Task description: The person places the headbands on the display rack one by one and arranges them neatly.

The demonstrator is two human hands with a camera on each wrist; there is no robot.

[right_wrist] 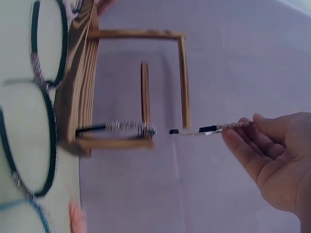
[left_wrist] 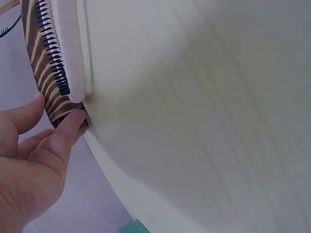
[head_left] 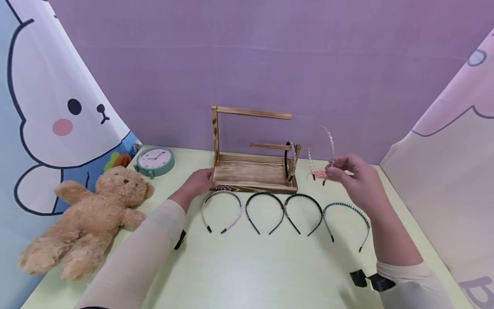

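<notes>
My left hand [head_left: 198, 182] grips the left front corner of a wooden display rack [head_left: 252, 188]; the left wrist view has its thumb and fingers on either side of that corner. Held in my right hand [head_left: 356, 178] is a thin beaded headband [head_left: 331, 139], raised to the right of the rack with its dark tips pointing down. In the right wrist view, thumb and fingers pinch the headband [right_wrist: 214, 129] along one arm, apart from the rack. A sparkly headband [head_left: 294, 159] hangs on the rack's lower bar [head_left: 270, 146]. The upper bar [head_left: 254, 113] bears nothing.
Along the rack's front lie a white headband [head_left: 241, 210], two black headbands [head_left: 265, 194] [head_left: 303, 195] and a blue headband [head_left: 347, 205]. Something pink [head_left: 320, 174] lies behind my right hand. A teddy bear [head_left: 92, 214] and a green clock [head_left: 156, 162] are at left.
</notes>
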